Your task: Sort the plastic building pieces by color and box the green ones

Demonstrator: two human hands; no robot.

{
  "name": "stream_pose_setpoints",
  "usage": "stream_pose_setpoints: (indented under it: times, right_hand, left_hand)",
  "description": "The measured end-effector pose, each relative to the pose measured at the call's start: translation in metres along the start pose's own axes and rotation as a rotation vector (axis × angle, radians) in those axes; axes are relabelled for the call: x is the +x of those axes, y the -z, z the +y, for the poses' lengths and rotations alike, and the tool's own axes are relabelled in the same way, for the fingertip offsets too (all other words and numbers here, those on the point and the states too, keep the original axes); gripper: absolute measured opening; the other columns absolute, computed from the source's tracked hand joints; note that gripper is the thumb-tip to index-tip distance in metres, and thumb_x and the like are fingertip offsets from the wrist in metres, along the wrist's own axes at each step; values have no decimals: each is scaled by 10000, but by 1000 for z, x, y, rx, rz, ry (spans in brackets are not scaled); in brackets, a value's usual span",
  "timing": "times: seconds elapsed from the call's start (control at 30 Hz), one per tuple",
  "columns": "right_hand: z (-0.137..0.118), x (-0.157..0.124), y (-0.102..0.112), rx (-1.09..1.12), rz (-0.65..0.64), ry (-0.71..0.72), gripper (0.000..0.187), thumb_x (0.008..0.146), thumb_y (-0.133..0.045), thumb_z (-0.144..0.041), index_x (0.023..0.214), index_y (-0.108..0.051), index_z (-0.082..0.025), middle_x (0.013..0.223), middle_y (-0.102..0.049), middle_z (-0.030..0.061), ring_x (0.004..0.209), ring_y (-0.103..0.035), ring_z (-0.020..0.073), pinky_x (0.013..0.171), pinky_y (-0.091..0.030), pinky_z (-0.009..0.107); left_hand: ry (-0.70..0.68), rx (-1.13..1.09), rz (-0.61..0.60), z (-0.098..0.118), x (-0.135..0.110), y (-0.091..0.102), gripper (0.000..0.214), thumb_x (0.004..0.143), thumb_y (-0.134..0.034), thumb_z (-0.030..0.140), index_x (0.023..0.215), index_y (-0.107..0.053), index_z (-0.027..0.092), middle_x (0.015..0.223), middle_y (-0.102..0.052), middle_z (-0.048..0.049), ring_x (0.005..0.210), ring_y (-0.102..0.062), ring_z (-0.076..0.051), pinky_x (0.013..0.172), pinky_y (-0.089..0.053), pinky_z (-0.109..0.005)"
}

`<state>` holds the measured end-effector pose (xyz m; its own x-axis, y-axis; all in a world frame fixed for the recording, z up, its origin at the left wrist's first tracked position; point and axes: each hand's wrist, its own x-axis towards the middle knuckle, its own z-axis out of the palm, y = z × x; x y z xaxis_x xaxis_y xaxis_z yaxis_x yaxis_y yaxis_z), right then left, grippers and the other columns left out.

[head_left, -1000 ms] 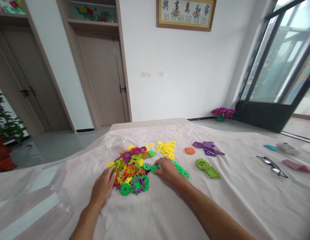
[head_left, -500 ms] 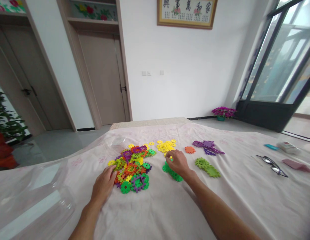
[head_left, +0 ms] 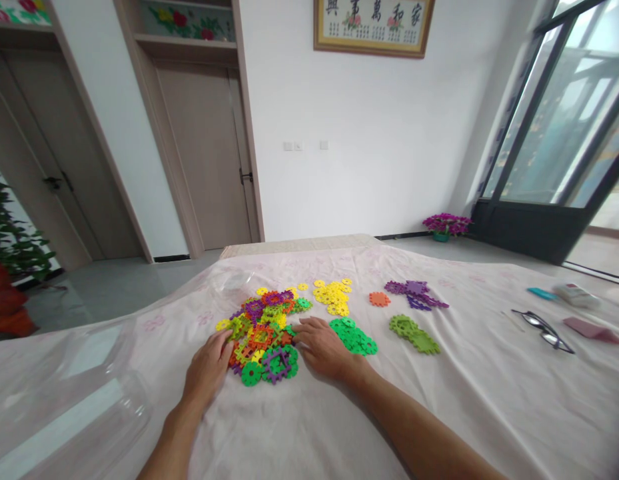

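Observation:
A mixed heap of plastic interlocking pieces (head_left: 262, 337) in orange, purple, green and yellow lies on the cloth. My left hand (head_left: 206, 367) rests at the heap's left edge, fingers stretched out and touching it. On the opposite side, my right hand (head_left: 322, 347) reaches in with extended fingers, its fingertips at a small green piece (head_left: 289, 330). Just past that hand is a group of green discs (head_left: 356, 337). Yellow discs (head_left: 333, 295) are gathered behind. Olive-green pieces (head_left: 414, 335), purple pieces (head_left: 416, 293) and one orange piece (head_left: 379, 299) lie to the right.
A clear plastic container (head_left: 69, 407) lies at the left, and another transparent item (head_left: 234, 283) sits behind the heap. Eyeglasses (head_left: 544, 330), a pink case (head_left: 593, 330) and a blue item (head_left: 542, 293) rest at the right on the pale tablecloth (head_left: 469, 400).
My right hand has moved left from above the green discs to the heap's right edge, uncovering the green group. My left hand stays in place.

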<state>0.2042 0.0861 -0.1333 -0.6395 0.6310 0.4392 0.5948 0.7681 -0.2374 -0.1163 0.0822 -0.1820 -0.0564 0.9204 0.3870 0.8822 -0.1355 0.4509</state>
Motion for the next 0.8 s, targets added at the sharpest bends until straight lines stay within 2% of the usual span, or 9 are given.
stream_pose_setpoints:
  times: [0.1, 0.23, 0.3, 0.4, 0.5, 0.57, 0.67, 0.8]
  right_hand:
    - [6, -1, -3, 32, 35, 1, 332, 836, -533, -114, 1109, -675, -239, 1218, -675, 52, 1183, -550, 220, 1051, -374, 394]
    - [16, -3, -6, 92, 137, -53, 267, 882, -516, -142, 1070, -688, -224, 1147, -701, 60, 1095, -599, 210, 990, -420, 364]
    - [22, -3, -7, 119, 211, -160, 206, 890, -531, -180, 1002, -699, -219, 1050, -723, 58, 1018, -626, 206, 949, -445, 351]
    - [34, -4, -4, 175, 327, -403, 136, 852, -567, -212, 912, -689, -218, 928, -728, 39, 891, -650, 194, 866, -482, 329]
    - [50, -7, 5, 228, 416, -586, 202, 825, -551, -234, 986, -674, -222, 919, -728, 28, 822, -657, 180, 793, -499, 307]
    - [62, -11, 12, 241, 461, -631, 242, 823, -523, -260, 1005, -677, -217, 925, -730, 34, 821, -657, 183, 781, -498, 306]
    - [77, -17, 25, 275, 466, -647, 245, 804, -500, -289, 921, -698, -204, 870, -731, 34, 799, -656, 190, 746, -492, 296]
    - [89, -26, 40, 219, 364, -708, 237, 786, -505, -324, 792, -706, -200, 772, -711, 19, 705, -629, 175, 624, -430, 251]
  left_hand:
    - [4, -5, -2, 1, 0, 0, 401, 957, -358, 359, 1256, -580, 210, 1358, -580, -69, 1248, -546, -200, 1096, -394, -366]
    - [8, -6, -9, 3, 0, 2, 409, 962, -347, 362, 1261, -575, 201, 1364, -575, -78, 1250, -543, -206, 1099, -391, -374]
    - [11, -2, -13, 4, 0, 3, 417, 963, -341, 367, 1259, -576, 191, 1363, -574, -84, 1250, -543, -210, 1096, -394, -378]
    - [13, -2, -10, 5, -1, 4, 407, 957, -355, 370, 1245, -588, 201, 1353, -585, -80, 1241, -552, -208, 1083, -407, -373]
    - [9, 1, -8, 3, 0, 4, 407, 956, -352, 380, 1235, -592, 207, 1339, -596, -75, 1229, -562, -204, 1070, -418, -366]
    - [1, 7, -13, 2, 0, 3, 414, 959, -344, 390, 1240, -587, 207, 1335, -597, -72, 1231, -561, -200, 1066, -420, -355]
    - [-8, 12, -13, 0, 0, 2, 419, 959, -339, 396, 1241, -584, 204, 1334, -597, -69, 1235, -557, -199, 1066, -420, -348]
    - [-5, 15, -10, 1, 0, 2, 421, 961, -335, 395, 1240, -584, 201, 1338, -594, -74, 1228, -562, -203, 1066, -420, -359]
